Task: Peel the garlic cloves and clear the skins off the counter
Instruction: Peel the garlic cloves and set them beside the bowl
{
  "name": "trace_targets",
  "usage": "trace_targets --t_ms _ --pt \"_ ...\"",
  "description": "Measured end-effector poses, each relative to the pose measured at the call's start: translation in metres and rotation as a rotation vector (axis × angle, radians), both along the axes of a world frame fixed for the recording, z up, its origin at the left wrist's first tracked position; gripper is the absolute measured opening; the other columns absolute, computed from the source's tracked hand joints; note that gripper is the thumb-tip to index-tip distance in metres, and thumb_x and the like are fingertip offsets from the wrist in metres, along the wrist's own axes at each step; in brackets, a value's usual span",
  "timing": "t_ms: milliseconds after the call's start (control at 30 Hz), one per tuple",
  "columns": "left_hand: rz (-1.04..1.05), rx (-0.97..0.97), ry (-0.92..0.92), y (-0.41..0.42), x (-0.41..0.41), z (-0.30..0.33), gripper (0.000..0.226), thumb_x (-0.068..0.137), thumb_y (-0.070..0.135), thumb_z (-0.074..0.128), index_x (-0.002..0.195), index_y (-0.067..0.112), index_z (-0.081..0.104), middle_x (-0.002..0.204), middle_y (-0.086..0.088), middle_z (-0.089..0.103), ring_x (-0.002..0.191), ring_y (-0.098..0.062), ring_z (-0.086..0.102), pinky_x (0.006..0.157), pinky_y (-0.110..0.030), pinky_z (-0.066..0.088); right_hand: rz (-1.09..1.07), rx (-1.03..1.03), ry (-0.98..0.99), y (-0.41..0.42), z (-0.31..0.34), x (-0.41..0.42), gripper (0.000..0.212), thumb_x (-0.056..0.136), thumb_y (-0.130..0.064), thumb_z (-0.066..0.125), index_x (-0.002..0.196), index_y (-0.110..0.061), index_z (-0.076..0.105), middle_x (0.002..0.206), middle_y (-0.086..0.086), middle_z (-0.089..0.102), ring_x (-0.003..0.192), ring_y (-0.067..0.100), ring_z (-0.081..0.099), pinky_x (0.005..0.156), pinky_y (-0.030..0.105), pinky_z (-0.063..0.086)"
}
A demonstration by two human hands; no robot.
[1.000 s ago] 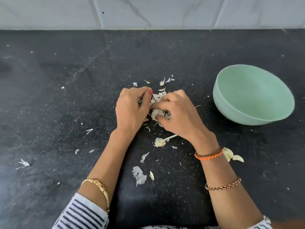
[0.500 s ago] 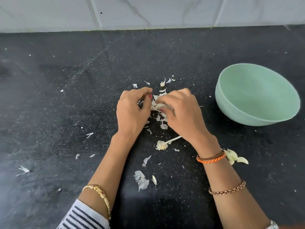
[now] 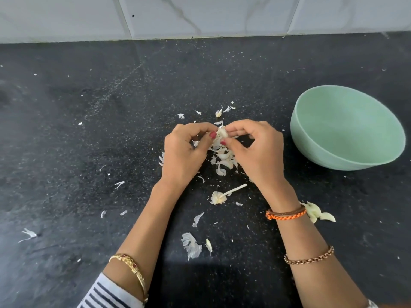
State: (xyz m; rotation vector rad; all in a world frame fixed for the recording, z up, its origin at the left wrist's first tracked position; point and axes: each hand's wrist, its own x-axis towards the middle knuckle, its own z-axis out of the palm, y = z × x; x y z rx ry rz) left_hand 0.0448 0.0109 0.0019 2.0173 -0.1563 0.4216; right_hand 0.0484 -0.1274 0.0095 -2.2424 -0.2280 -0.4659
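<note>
Left hand [image 3: 182, 150] and right hand [image 3: 255, 150] both pinch clove [image 3: 223, 134] above skins [image 3: 222, 158] on counter [image 3: 89, 130]; peeling midway; bowl [image 3: 347, 130] looks empty; skins uncleared; more cloves [image 3: 318, 213] beside right wrist.

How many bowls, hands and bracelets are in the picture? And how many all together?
Green bowl: 1
Hands: 2, the left hand and the right hand, both pinching one garlic clove
Bracelets: 3, a gold bangle, an orange band, a chain bracelet
Total: 6
</note>
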Motion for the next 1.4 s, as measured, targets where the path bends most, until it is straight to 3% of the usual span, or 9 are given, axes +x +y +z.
trace_targets --t_ms 200,333,500,767,900,1067,1267,1333,1400 --pt "0.016 -0.007 -0.004 -0.0023 -0.0013 -0.0014 0.014 0.083 0.020 0.060 0.084 0.032 0.066 0.073 0.027 0.060 0.073 0.004 0.048 0.066 -0.007 0.033 0.004 -0.038 -0.061 -0.0004 -0.0013 -0.0004 0.010 0.074 -0.016 0.075 0.083 -0.019 0.071 0.082 -0.012 0.066 0.088 0.013 0.056 0.072 0.005 0.034" --pt "-0.014 -0.051 0.052 -0.0026 -0.0014 -0.0010 0.018 0.084 0.018 0.063 0.078 0.034 0.065 0.063 0.029 0.058 0.065 0.004 0.046 0.063 -0.009 0.033 0.003 -0.061 -0.087 -0.0003 -0.0028 -0.0001 0.010 0.073 -0.015 0.075 0.081 -0.018 0.071 0.081 0.000 0.067 0.087 0.017 0.058 0.069 0.020 0.036" --pt "-0.050 -0.074 0.045 -0.0034 -0.0022 0.0022 0.019 0.081 0.024 0.059 0.073 0.042 0.060 0.067 0.032 0.058 0.063 0.000 0.045 0.062 -0.015 0.034 0.025 -0.087 -0.185 -0.0013 -0.0028 -0.0001 0.008 0.071 -0.008 0.073 0.075 -0.014 0.068 0.076 -0.001 0.065 0.082 0.019 0.057 0.069 0.030 0.039" --pt "-0.092 -0.267 0.063 -0.0053 -0.0018 0.0022 0.015 0.080 0.017 0.057 0.075 0.030 0.063 0.061 0.020 0.059 0.056 0.000 0.045 0.056 -0.016 0.035 0.048 -0.109 -0.255 0.0005 -0.0036 0.0011 0.008 0.071 -0.005 0.068 0.075 -0.011 0.065 0.077 -0.003 0.067 0.084 0.021 0.059 0.070 0.037 0.046" --pt "-0.123 -0.299 -0.004 -0.0024 -0.0006 0.0014 0.014 0.077 0.032 0.064 0.089 0.039 0.064 0.083 0.019 0.066 0.076 -0.013 0.050 0.053 -0.017 0.039 0.065 -0.088 -0.209 0.0012 -0.0032 0.0002 0.006 0.080 -0.016 0.065 0.084 -0.012 0.065 0.083 -0.003 0.066 0.084 0.018 0.059 0.074 0.036 0.044" --pt "-0.114 -0.311 -0.022 -0.0022 0.0022 -0.0003 0.015 0.075 0.037 0.062 0.080 0.051 0.064 0.081 0.025 0.062 0.078 -0.006 0.051 0.057 -0.022 0.042 0.102 0.001 -0.144 0.0014 -0.0026 0.0007 0.011 0.082 -0.023 0.065 0.086 -0.014 0.067 0.079 -0.008 0.067 0.079 0.012 0.060 0.071 0.029 0.045" --pt "-0.153 -0.332 0.017 -0.0027 0.0026 -0.0013 0.018 0.081 0.015 0.060 0.081 0.033 0.061 0.074 0.027 0.061 0.068 0.002 0.047 0.060 -0.020 0.039 0.133 0.048 -0.004 0.0004 -0.0028 0.0003 0.010 0.080 -0.014 0.070 0.090 -0.015 0.071 0.082 -0.008 0.066 0.090 0.014 0.059 0.077 0.021 0.042" --pt "-0.144 -0.375 0.023 -0.0017 0.0030 -0.0014 0.022 0.080 0.014 0.060 0.078 0.036 0.064 0.072 0.024 0.061 0.069 0.001 0.048 0.064 -0.022 0.041 0.150 0.060 0.045 0.0014 -0.0024 0.0001 0.006 0.083 -0.015 0.068 0.089 -0.015 0.070 0.082 -0.009 0.065 0.089 0.012 0.059 0.077 0.016 0.041" --pt "-0.133 -0.407 0.021 -0.0007 0.0034 -0.0020 0.024 0.080 0.014 0.062 0.077 0.037 0.066 0.074 0.020 0.063 0.073 -0.004 0.052 0.070 -0.028 0.045 0.182 0.140 0.103 0.0027 -0.0011 -0.0002 0.006 0.085 -0.013 0.065 0.090 -0.012 0.069 0.080 -0.011 0.065 0.083 0.008 0.063 0.075 0.020 0.049"
